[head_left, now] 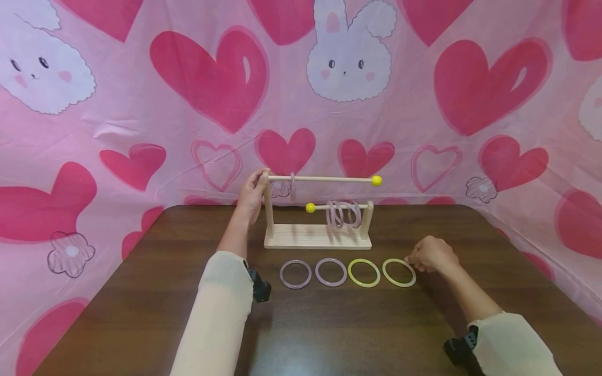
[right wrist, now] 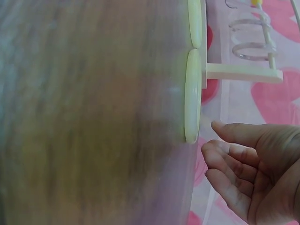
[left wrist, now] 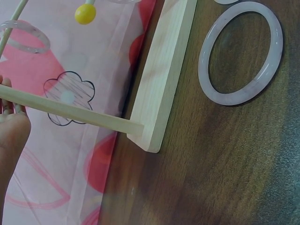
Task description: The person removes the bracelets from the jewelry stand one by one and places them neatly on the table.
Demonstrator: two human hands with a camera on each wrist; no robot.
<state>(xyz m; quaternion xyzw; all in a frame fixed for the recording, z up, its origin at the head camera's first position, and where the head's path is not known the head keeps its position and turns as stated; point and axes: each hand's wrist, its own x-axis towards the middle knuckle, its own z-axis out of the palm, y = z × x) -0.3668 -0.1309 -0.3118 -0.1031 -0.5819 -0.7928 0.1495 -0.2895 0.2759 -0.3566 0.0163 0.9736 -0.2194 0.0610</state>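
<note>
My left hand (head_left: 251,194) holds the top of the tall left post of a wooden bangle stand (head_left: 310,239). In the left wrist view the fingers (left wrist: 7,107) are partly hidden behind the post (left wrist: 70,108). One lilac bangle (head_left: 292,187) hangs on the upper rod, and several lilac bangles (head_left: 335,215) hang on the lower rod. Beside a pale yellow bangle (head_left: 398,284) at the right end of the row is my right hand (head_left: 433,255). The right wrist view shows its thumb and fingers loosely bent, with nothing between them, just short of that bangle (right wrist: 192,96).
Left of the pale bangle, a brighter yellow bangle (head_left: 364,285) and two lilac bangles (head_left: 331,284) lie flat on the brown table (head_left: 329,334). Yellow balls (head_left: 377,180) cap the rod ends. Behind the table hangs a pink cloth (head_left: 291,112) with hearts and rabbits.
</note>
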